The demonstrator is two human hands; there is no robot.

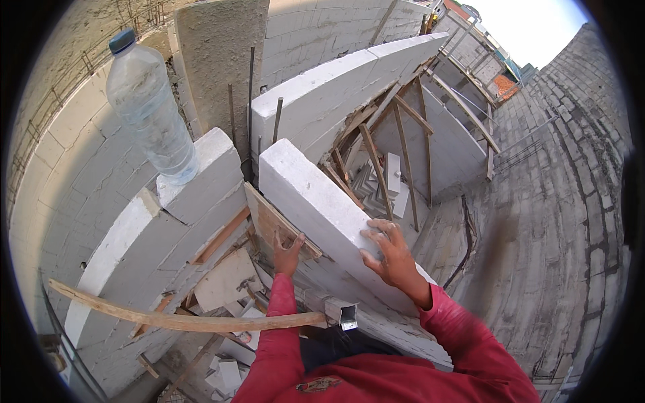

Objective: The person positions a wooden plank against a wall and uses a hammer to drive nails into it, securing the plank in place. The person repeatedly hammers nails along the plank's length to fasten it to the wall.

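Left hand [287, 256]: we have it open, thumb and fingers spread toward the wooden board [262, 213]; it seems pressed there, not closed round it, though full contact we cannot tell.
Right hand [392, 260]: half open, fingers bent, resting on the top of the white block wall [316, 195], enclosing nothing.
Wooden board: it stands tilted along the wall's left side, toward its far end.
Steadying the board: in our judgement, we do best to press flat and evenly, keeping fingers out of the seam.
Bracing on the wall: we should spread our weight along its top, not push it sideways.
Our hands: two.
Board at the left hand: one.
Bent wooden strip [188, 319] across our left forearm: one.
Square metal tube [334, 310]: one.
Plastic bottle [151, 107]: one.
Upright steel rods [277, 121]: at least three.
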